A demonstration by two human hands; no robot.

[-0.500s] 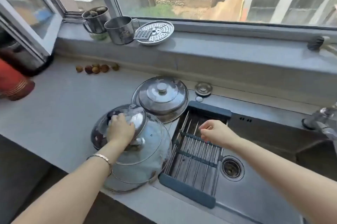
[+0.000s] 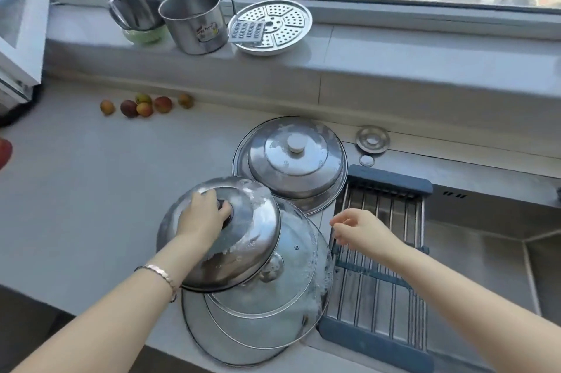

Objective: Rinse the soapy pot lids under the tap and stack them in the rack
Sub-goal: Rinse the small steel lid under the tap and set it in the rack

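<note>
Now the left hand [image 2: 204, 214] grips the dark knob of a soapy steel lid [image 2: 224, 239], fingers [image 2: 223, 211] closed around it, the lid tilted atop a pile of larger lids [image 2: 273, 312] on the desk [image 2: 91, 190] just left of the sink. Beside it, the right hand [image 2: 361, 228] hovers over the blue-framed rack [image 2: 379, 281], fingers loosely curled and empty. Another lidded stack [image 2: 291, 163] sits behind, touching the pile
</note>
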